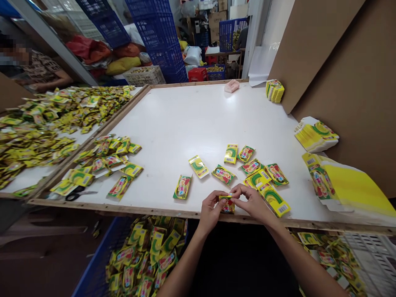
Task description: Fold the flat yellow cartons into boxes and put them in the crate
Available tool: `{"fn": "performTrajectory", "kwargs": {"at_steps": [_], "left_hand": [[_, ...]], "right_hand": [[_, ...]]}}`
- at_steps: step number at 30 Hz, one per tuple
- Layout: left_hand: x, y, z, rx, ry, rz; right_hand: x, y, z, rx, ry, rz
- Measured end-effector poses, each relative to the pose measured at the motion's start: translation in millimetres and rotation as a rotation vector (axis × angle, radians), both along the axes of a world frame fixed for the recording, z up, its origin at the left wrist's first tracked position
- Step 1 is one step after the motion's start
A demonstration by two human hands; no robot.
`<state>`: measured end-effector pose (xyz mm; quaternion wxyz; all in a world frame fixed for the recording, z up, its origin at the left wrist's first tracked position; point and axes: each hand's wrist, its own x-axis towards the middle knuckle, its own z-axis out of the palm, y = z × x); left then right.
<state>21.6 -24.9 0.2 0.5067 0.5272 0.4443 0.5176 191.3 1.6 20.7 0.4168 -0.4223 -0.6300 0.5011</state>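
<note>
Head view: the left grip (211, 207) and right grip (252, 202) both pinch one small printed box (228, 208) at the near edge of the white bench (173, 115) (wood-rimmed, scattered with similar boxes (182, 187)); stacked blue crates (154, 27) stand beyond.

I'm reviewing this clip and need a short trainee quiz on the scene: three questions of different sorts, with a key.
1. True or false: the left hand and right hand are both on the same small box.

2. Where do the scissors lie on the white table?
A) by its far edge
B) near its front left corner
C) by its right side

3. Fill in the colour: the crate below the table's near edge, on the left, is ____.

Key: 1 true; 2 B; 3 blue.
</note>
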Motion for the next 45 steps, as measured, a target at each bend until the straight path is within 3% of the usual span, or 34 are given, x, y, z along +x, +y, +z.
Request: {"fn": "performTrajectory", "kwargs": {"at_steps": [9,13,17,22,28,38,45], "left_hand": [[0,1,-1.4,0.034,0.040,-0.013],[1,-1,-1.3,0.029,0.035,-0.009],[2,-3,-2.9,0.023,0.022,0.030],[3,-2,-3.3,0.049,0.030,0.056],[3,-2,-4.7,0.006,0.002,0.055],[3,0,-1.7,0.009,0.025,0.165],[4,-3,-1.6,0.016,0.033,0.189]], "right_hand": [[4,-3,-0.5,0.138,-0.087,-0.022],[2,-2,2.2,0.115,-0.105,-0.001],[-6,-5,-11.0,0.103,-0.031,-0.058],[-6,-11,-26.6,0.215,-0.050,-0.157],[-4,-13,-24.6,0.159,-0.061,-0.185],[-14,-14,-27.5,0.337,-0.112,-0.183],[-17,-25,-29.9,0.128,-0.105,-0.367]]}}
